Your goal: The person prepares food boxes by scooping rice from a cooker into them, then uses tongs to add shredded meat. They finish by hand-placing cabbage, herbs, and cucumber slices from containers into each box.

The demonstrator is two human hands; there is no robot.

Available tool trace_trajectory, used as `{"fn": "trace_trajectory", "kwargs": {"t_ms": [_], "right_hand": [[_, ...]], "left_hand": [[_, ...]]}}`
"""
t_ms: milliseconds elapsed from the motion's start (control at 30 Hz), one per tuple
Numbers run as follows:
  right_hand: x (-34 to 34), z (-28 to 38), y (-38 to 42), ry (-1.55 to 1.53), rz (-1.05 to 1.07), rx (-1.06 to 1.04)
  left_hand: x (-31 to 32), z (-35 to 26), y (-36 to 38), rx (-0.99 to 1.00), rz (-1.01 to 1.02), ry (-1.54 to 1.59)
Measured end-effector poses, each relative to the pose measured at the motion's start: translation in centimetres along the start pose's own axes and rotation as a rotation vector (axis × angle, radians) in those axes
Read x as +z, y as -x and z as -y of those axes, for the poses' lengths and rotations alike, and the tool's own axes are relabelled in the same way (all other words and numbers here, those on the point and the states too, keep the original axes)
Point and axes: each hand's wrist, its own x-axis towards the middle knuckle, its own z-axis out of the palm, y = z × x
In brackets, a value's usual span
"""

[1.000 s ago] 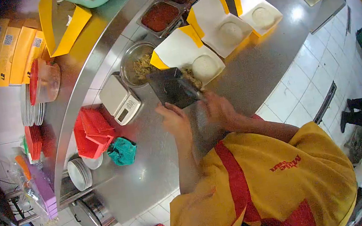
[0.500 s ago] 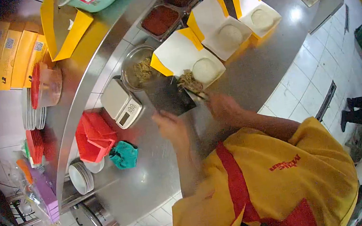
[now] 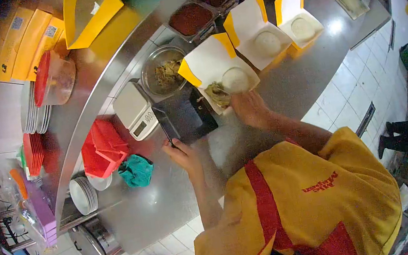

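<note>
My left hand [image 3: 180,154] grips the near corner of a black square tray [image 3: 187,116], fingers closed on its rim. The tray looks bare inside and is tilted beside the scale. My right hand [image 3: 250,110] is closed at the near edge of an open yellow-and-white takeaway box [image 3: 210,63]; what its fingers hold is hidden. In that box, shredded brownish food [image 3: 217,95] lies beside a round white rice mound [image 3: 235,79]. Behind the tray stands a clear bowl [image 3: 146,78] with more shredded food [image 3: 168,74].
Two more open boxes with rice, a middle one [image 3: 241,21] and a far one [image 3: 291,3], stand to the right. A white kitchen scale [image 3: 132,109], red trays [image 3: 103,149] and a green cloth [image 3: 136,170] lie leftward. Sauce containers [image 3: 191,19] line the back.
The shredded food at my right hand has gone from over the tray's edge into the nearest box, beside the rice. My left hand still has the black tray, now tilted differently.
</note>
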Motion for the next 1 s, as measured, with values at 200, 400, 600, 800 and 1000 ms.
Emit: {"fn": "trace_trajectory", "kwargs": {"t_ms": [200, 400, 600, 800, 1000], "right_hand": [[8.5, -4.2, 1.5, 0.189, -0.641, -0.35], [-0.5, 0.3, 3.3, 0.024, -0.098, -0.033], [-3.3, 1.9, 4.4, -0.157, -0.401, -0.195], [2.2, -0.8, 4.0, -0.263, -0.251, -0.018], [3.8, -0.1, 3.0, -0.2, -0.295, 0.036]], "left_hand": [[-0.2, 0.2, 1.4, -0.17, -0.015, 0.134], [0.3, 3.9, 1.6, -0.094, -0.071, 0.187], [1.7, -2.3, 0.3, -0.167, 0.033, 0.196], [3.5, -3.7, -0.5, -0.09, 0.109, -0.017], [3.1, -3.3, 0.0, 0.072, 0.071, -0.086]]}}
